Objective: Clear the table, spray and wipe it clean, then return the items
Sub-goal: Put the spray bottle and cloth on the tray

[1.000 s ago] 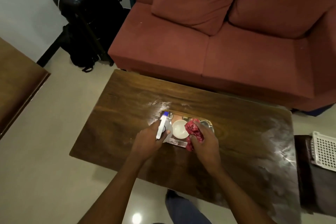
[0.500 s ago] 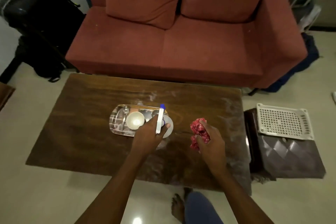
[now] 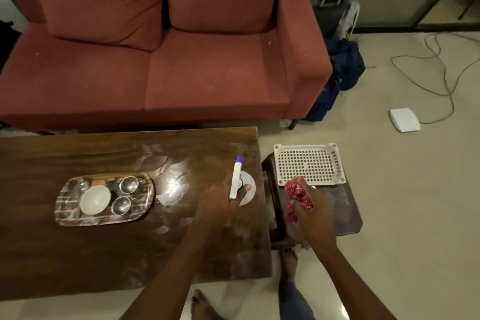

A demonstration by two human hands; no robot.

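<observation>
left hand (image 3: 220, 200) fingers are curling around spray bottle (image 3: 237, 180) over table (image 3: 130, 254) | right hand (image 3: 315, 212) fingers are clutching red cloth (image 3: 297, 193) over stool (image 3: 342, 205)

No text, label, brand, number or sign can be read anywhere in this view. The white and blue spray bottle (image 3: 235, 179) shows plain surfaces, with any print too small to make out. The flat white box (image 3: 404, 119) on the floor carries no legible marking. The tray (image 3: 68, 212) on the table shows only a pattern of pale lines, not letters.
</observation>
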